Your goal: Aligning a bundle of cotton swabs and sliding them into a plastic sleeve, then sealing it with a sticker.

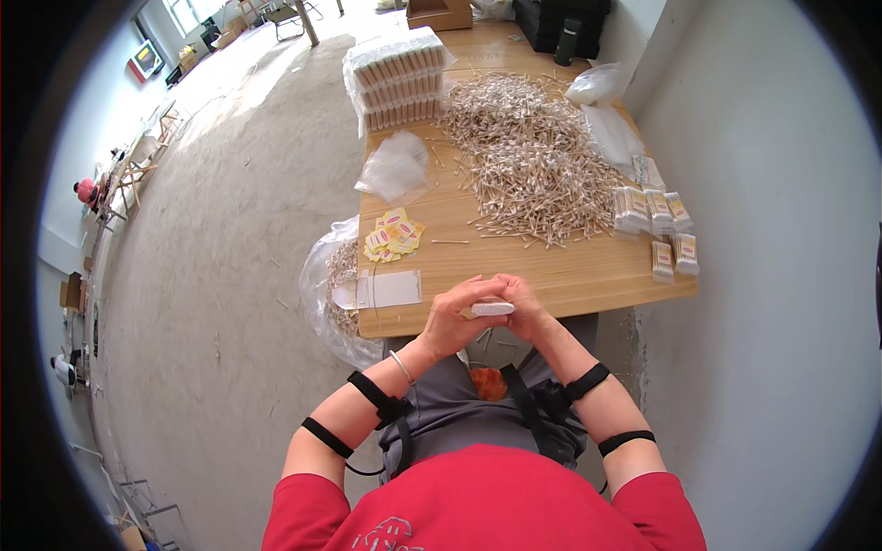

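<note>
Just over the table's front edge, my left hand (450,319) and my right hand (525,308) are closed together around a bundle of cotton swabs (492,309). Its white tips face me in a flat row, while the rest of it is hidden by my fingers. Left of my hands lies a clear plastic sleeve (395,288) with a whitish piece. Behind it sits a small pile of yellow and white cards (393,236). A big heap of loose cotton swabs (542,165) covers the middle and back of the wooden table (570,285).
Several filled swab packs (661,262) stand at the table's right edge. Wrapped swab blocks (397,78) are stacked at the back left, with clear bags (397,168) before them. A plastic sack of swabs (340,285) hangs left of the table. A wall (763,230) rises at right.
</note>
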Motion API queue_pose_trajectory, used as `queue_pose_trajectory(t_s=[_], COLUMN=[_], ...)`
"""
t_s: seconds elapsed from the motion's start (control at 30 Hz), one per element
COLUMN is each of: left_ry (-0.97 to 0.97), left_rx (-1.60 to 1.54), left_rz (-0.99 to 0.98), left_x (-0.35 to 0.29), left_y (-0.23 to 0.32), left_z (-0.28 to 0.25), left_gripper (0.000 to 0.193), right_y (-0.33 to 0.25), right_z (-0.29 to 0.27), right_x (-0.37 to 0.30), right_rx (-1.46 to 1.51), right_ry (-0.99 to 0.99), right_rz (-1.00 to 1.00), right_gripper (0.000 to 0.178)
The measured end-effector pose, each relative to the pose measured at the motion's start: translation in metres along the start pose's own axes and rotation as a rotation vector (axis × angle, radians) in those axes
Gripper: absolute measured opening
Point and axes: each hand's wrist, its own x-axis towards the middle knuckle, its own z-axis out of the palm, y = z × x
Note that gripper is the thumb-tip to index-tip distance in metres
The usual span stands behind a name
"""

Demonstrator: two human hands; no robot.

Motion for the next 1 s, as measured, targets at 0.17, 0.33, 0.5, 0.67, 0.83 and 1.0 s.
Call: queue_pose_trajectory(t_s=[0.17,0.33,0.5,0.67,0.83,1.0], left_ry=[-0.079,-0.186,0.037,0.013,0.026,0.052], left_rx=[-0.201,-0.048,0.293,0.23,0.118,0.016], left_rz=[-0.219,-0.177,-0.088,-0.25,-0.451,-0.475], left_x=[-0.002,0.005,0.001,-0.021,-0.027,-0.028], left_y=[0.002,-0.011,-0.027,-0.091,-0.11,-0.121], left_z=[0.003,0.008,0.012,-0.014,-0.018,-0.022], left_gripper=[0.032,0.033,0.057,0.049,0.032,0.023], right_y=[-0.006,0.004,0.003,-0.038,-0.077,-0.098], right_z=[0.01,-0.012,-0.052,-0.129,-0.188,-0.21], right_x=[-0.008,-0.006,-0.005,-0.037,-0.067,-0.062], right_rx=[-0.012,0.004,0.042,0.428,0.49,0.545], right_ry=[0.005,0.069,0.408,0.735,1.061,1.162], right_rz=[0.058,0.073,-0.08,-0.582,-0.72,-0.736], right_gripper=[0.012,0.01,0.012,0.012,0.014,0.014])
